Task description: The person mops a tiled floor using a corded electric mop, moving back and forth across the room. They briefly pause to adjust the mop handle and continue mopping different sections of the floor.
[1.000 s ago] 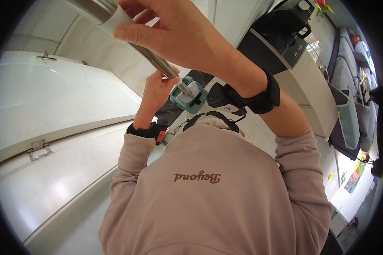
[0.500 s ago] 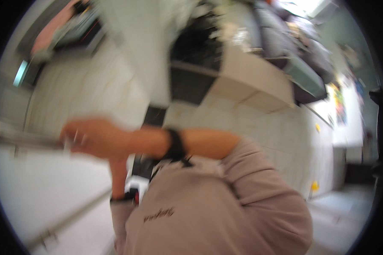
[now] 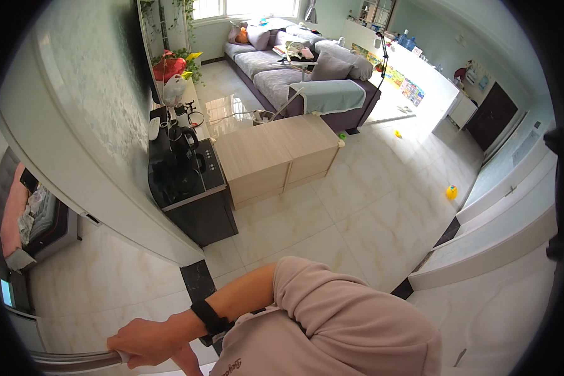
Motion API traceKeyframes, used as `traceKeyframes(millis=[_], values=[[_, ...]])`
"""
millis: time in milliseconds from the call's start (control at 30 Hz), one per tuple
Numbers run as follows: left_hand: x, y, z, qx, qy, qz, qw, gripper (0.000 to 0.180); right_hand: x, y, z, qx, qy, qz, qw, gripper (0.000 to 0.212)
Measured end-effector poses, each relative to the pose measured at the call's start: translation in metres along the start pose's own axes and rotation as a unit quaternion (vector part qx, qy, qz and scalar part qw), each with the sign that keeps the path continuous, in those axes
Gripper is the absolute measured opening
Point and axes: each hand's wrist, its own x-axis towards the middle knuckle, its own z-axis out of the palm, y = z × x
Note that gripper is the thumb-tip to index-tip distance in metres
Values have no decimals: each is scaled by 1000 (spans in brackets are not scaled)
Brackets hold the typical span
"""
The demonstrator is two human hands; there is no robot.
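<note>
At seven o'clock, the right grip [image 3: 138, 342] clasps a metal pole [image 3: 75, 361], best kept steady; left grip hidden, state indeterminable.

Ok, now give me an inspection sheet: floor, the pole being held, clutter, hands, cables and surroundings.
Surface: pale marbled tile floor.
Job's things: shiny metal pole, running out to the lower left.
Clutter: round yellow object on the floor, at right.
Hands: right hand closed on the pole; left hand mostly hidden, its hold unclear.
Cables: none clear enough to confirm.
Surroundings: gray sofa, wooden cabinet, black kettle, bed at far left.
</note>
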Motion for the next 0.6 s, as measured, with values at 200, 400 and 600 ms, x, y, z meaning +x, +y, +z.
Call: traceKeyframes(millis=[200,400,600], values=[[-11,14,13,13,19,23,999,23,-8,4,4,-9,40,1,999,32],[-3,-20,14,7,-5,-5,1000,24,-17,18,13,-18,9,21,1000,31],[-2,-41,22,27,-13,6,1000,24,-25,36,21,-26,-7,22,999,30]])
